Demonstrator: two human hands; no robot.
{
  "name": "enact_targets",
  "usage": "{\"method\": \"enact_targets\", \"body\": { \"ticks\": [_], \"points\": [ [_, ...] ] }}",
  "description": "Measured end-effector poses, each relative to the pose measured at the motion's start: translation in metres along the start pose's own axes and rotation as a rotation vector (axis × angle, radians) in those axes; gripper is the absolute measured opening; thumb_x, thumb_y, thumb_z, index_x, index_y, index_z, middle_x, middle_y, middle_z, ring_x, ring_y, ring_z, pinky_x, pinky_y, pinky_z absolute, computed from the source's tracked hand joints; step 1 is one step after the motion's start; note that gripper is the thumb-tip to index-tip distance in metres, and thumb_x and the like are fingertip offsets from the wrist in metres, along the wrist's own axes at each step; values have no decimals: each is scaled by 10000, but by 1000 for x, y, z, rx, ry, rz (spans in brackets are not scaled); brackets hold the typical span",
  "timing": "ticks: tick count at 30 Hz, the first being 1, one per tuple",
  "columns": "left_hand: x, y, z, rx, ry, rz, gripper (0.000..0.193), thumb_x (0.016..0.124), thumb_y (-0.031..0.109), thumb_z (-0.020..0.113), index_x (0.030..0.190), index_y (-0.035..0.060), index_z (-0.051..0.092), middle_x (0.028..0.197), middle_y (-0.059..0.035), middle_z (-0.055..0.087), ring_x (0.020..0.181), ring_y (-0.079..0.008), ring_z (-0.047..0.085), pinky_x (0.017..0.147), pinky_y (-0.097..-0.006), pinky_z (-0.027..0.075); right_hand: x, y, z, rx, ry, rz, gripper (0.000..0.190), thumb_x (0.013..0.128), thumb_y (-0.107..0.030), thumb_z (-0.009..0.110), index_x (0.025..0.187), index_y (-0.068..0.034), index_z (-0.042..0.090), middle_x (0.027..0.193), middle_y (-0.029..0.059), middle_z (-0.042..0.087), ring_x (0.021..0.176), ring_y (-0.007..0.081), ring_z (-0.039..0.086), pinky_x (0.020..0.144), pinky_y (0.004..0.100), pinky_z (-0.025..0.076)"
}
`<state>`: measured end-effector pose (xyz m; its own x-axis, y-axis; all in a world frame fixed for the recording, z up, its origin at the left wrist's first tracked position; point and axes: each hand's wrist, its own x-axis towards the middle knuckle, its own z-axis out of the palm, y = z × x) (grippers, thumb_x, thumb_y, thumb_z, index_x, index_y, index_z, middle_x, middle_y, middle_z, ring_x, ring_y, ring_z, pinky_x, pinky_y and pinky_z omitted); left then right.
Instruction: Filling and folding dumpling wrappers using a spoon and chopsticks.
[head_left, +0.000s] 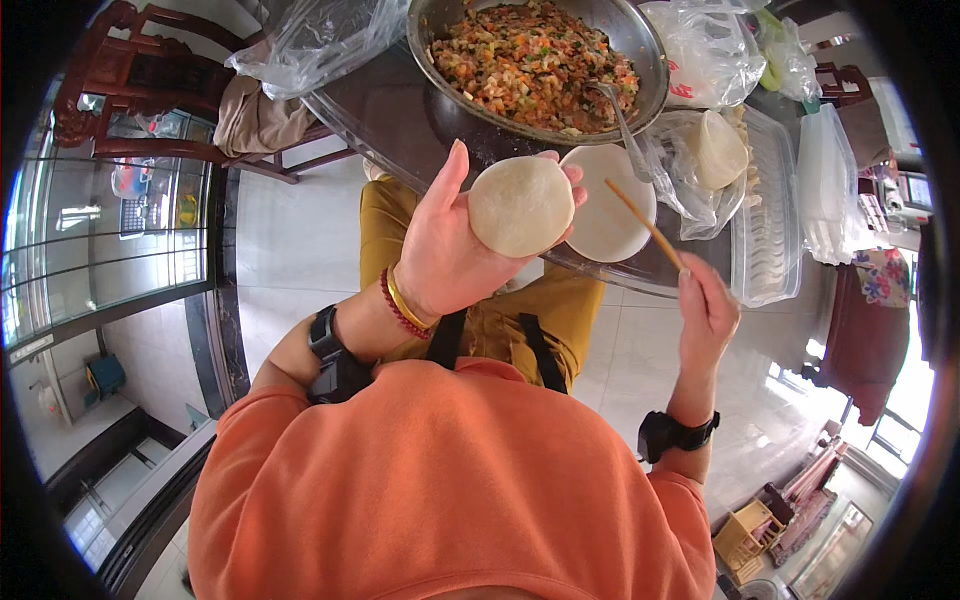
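Observation:
On the upturned palm of my left hand (454, 251) lies a round, pale dumpling wrapper (521, 206), its surface bare. My right hand (707, 307) pinches the lower end of a thin wooden stick (645, 217). The stick's other end slants over a round white dish (609, 244), which is partly hidden behind my left fingers. Beyond both hands stands a steel bowl (661, 86) of chopped filling (532, 64) with orange and green bits. A metal spoon (624, 124) leans in the filling with its handle over the rim.
Right of the dish, a stack of wrappers (720, 150) sits in a plastic bag (686, 199). Beside it, a clear plastic tray (787, 255) holds a row of folded dumplings (754, 244). More plastic containers (829, 180) stand farther right. A wooden chair (180, 71) is at left.

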<state>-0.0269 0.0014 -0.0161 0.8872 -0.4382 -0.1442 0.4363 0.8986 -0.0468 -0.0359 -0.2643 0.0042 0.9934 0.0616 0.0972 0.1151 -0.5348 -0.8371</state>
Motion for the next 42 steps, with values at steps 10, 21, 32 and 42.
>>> {"method": "enact_targets", "body": {
  "ticks": [10,21,32,42],
  "points": [
    [-3,4,1,61,37,22,772,926,617,254,1401,10,296,1416,-181,365,1312,-334,350,1085,-442,285,28,-26,6,-471,-214,-315,97,805,-37,627,898,-21,647,730,113,616,609,261,566,570,328,449],
    [5,-3,4,6,-49,-98,797,917,626,275,1432,20,232,1436,-184,335,1330,-342,322,1092,-458,266,3,-21,18,-13,-275,-158,96,800,19,612,894,27,628,656,76,553,550,162,498,522,256,398],
    [9,-7,4,-50,-41,-83,785,919,614,295,1431,21,239,1431,-172,350,1324,-333,333,1090,-461,267,-8,-15,33,-115,-228,-447,228,706,56,661,924,-8,651,650,91,555,543,225,487,503,312,401],
    [8,-6,3,-24,-26,-52,792,917,615,297,1420,5,259,1426,-178,356,1321,-327,339,1100,-456,257,-13,-10,32,-191,-178,-561,296,643,57,710,928,-15,681,614,67,484,547,216,456,504,306,388]
  ]
}}
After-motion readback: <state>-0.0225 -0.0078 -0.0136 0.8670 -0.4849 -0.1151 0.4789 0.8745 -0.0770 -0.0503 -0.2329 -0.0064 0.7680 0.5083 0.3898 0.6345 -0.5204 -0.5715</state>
